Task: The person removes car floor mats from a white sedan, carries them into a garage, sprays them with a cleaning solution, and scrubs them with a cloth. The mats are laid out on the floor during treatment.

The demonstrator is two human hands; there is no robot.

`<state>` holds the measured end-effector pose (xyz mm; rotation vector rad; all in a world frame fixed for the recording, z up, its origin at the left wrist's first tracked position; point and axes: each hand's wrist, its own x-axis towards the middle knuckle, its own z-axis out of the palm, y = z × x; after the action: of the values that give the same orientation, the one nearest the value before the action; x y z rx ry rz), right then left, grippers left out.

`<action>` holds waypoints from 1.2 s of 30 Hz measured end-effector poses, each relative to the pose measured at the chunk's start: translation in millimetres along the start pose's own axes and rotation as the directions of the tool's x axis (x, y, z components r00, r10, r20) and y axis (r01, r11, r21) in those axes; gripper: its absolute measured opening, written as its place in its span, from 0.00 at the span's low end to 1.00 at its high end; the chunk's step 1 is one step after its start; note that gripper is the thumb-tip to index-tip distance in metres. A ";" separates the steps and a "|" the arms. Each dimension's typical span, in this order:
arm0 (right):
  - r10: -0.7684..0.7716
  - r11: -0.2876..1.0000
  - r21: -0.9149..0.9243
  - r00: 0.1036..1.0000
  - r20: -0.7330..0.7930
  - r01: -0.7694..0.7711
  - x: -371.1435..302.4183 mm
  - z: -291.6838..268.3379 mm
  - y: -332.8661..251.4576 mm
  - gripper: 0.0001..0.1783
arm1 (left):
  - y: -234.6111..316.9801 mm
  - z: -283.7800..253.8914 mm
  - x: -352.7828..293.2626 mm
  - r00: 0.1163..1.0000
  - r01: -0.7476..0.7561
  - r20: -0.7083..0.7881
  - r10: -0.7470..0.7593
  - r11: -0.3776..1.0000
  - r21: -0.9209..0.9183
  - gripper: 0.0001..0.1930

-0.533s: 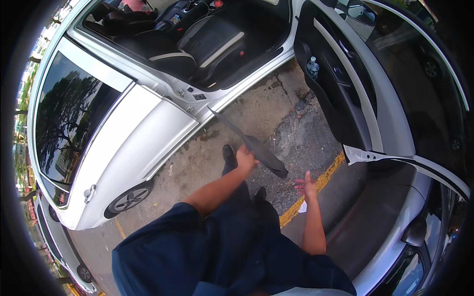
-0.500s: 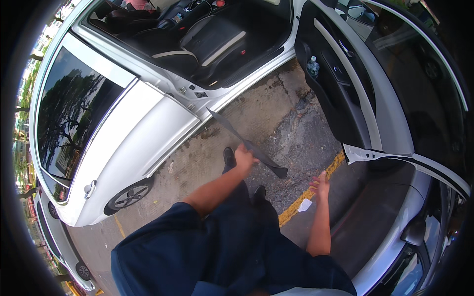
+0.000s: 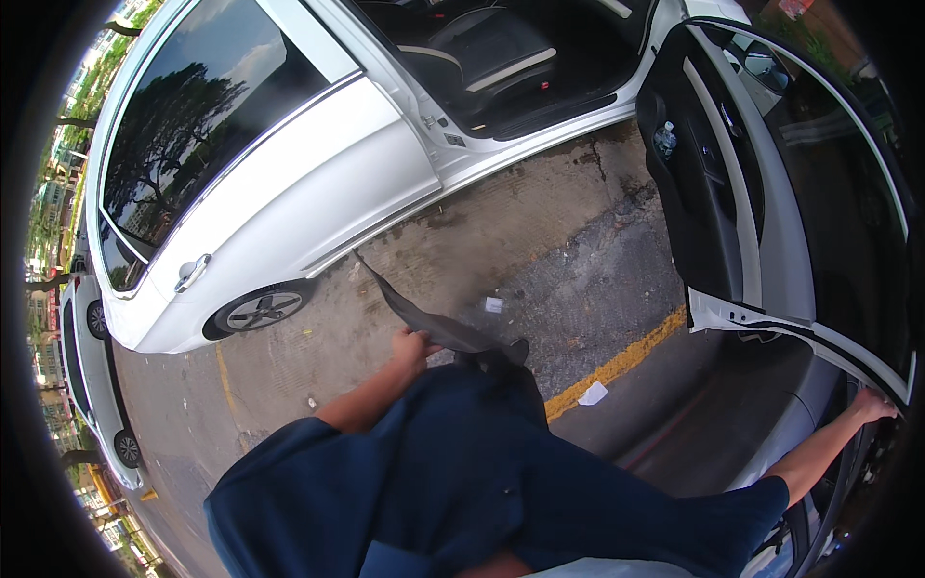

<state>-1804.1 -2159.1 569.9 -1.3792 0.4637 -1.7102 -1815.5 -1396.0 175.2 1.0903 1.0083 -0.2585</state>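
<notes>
My left hand (image 3: pixel 413 349) is closed on the near edge of a thin, flexible dark grey mat (image 3: pixel 448 330), seen nearly edge-on and slightly twisted in front of my body. One pointed end of it reaches toward the white car's rear wheel. Far out to the right, my right hand (image 3: pixel 874 406) is closed at the rear corner of the open car door (image 3: pixel 761 222), against its window frame; its fingers are partly hidden. The door stands wide open from the white car (image 3: pixel 318 183).
A dark seat (image 3: pixel 491 48) shows through the doorway. A clear bottle (image 3: pixel 665 140) sits in the door pocket. Paper scraps (image 3: pixel 593 394) and a small white packet (image 3: pixel 493 304) lie on the pavement by a yellow line (image 3: pixel 621 366). Another car (image 3: pixel 785 433) is close on my right.
My right hand has swung out right to the door's edge. My left hand and the mat have moved left and closer to my body. The view has shifted, and a white packet now shows.
</notes>
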 end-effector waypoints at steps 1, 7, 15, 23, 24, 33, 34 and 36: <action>0.013 1.000 -0.010 0.999 0.041 -0.013 7.8 -12.2 14.0 0.31 | -2.3 -15.8 -7.5 1.000 -0.007 -0.021 0.006 1.000 -0.025 0.12; 0.069 0.998 0.008 0.994 -0.080 -0.069 -38.2 -0.2 -13.1 0.37 | 8.3 -50.0 -36.5 0.997 0.007 -0.075 -0.018 0.989 -0.146 0.14; 0.123 0.985 -0.097 0.972 -0.199 -0.144 -87.9 5.1 -49.7 0.39 | -4.5 -74.4 -23.4 0.991 -0.037 -0.131 0.016 0.987 -0.154 0.12; 0.098 0.966 -0.248 0.992 0.084 -0.074 -241.3 47.5 -149.7 0.35 | -16.0 -79.6 -39.4 0.989 -0.031 -0.149 0.002 0.981 -0.191 0.11; 0.056 0.956 -0.294 0.985 0.163 -0.006 -255.7 46.8 -156.8 0.34 | -17.7 -77.3 -41.6 0.989 -0.036 -0.147 0.004 0.976 -0.213 0.11; -0.410 0.858 0.115 0.534 0.740 0.500 -390.1 133.5 -225.1 0.22 | -51.7 -79.1 -63.8 0.996 -0.062 -0.086 0.039 0.957 -0.283 0.12; -0.518 0.801 0.202 0.484 0.705 0.564 -403.5 152.7 -237.1 0.27 | -64.4 -85.6 -57.0 0.995 -0.080 -0.088 0.057 0.957 -0.280 0.12; -0.553 0.801 0.300 0.448 0.702 0.518 -422.9 177.7 -245.4 0.32 | -58.1 -81.3 -67.9 0.996 -0.079 -0.059 0.064 0.952 -0.297 0.12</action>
<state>-1730.9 -1644.3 553.6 -2.2118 -0.5808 -1.3438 -1934.1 -1375.8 185.3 0.8570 1.0121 -0.0176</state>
